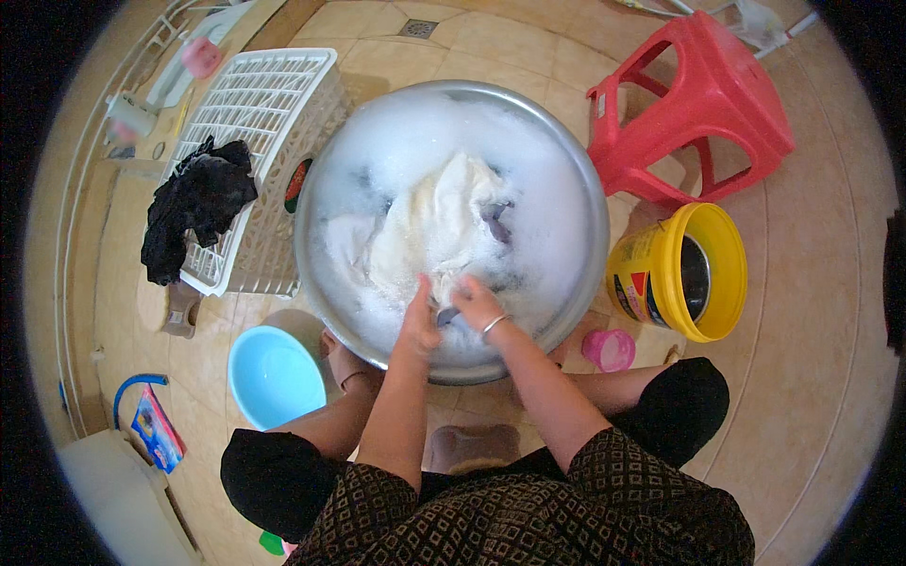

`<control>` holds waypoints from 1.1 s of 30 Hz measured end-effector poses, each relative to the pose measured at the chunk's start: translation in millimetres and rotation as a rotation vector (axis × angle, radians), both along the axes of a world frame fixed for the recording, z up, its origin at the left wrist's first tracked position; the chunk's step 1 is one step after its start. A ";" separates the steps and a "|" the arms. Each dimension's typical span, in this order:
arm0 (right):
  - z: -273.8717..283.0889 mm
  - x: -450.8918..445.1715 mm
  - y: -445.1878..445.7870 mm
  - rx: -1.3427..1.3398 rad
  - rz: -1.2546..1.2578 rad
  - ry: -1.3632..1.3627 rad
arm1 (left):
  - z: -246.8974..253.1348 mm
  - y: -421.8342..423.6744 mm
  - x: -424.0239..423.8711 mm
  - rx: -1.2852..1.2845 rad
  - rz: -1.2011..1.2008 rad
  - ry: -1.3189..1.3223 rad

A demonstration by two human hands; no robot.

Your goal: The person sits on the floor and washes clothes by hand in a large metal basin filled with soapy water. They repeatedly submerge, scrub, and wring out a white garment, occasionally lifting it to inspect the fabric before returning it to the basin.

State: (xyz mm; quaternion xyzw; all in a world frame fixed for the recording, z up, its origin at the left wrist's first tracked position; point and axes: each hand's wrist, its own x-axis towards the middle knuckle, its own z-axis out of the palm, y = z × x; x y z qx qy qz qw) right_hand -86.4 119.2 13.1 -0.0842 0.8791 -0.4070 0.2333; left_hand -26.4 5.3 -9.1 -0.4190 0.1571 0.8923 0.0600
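Observation:
A large round metal basin (599, 233) full of suds stands on the floor between my knees. White wet cloth (446, 205) is heaped in its middle, rising above the foam (417, 134). At the near end of that cloth, my left hand (422, 318) and my right hand (480, 304) grip a bunched part from either side. Both are slightly blurred, and some fingers are hidden. My right wrist wears a silvery bangle (495, 322). A dark purplish piece of fabric (498, 223) shows through the suds right of the white heap.
Left stands a white plastic basket (265, 177) with black cloth (202, 201) draped on it. A light-blue basin (272, 378) sits near my left knee. On the right are a red plastic stool (736, 99), a yellow bucket (640, 272) and a pink cup (609, 350). A floor drain (418, 28) lies beyond.

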 end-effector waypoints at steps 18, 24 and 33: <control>47.4 -16.6 -9.2 0.147 0.124 -0.068 | 42.4 37.4 -12.5 -0.244 0.210 -0.049; 25.1 -28.8 -2.8 -0.041 0.002 -0.087 | 51.7 45.1 3.5 -0.674 -0.670 -0.048; 75.5 12.7 -28.9 0.020 0.162 0.108 | 4.5 5.4 2.4 -0.862 -0.149 0.183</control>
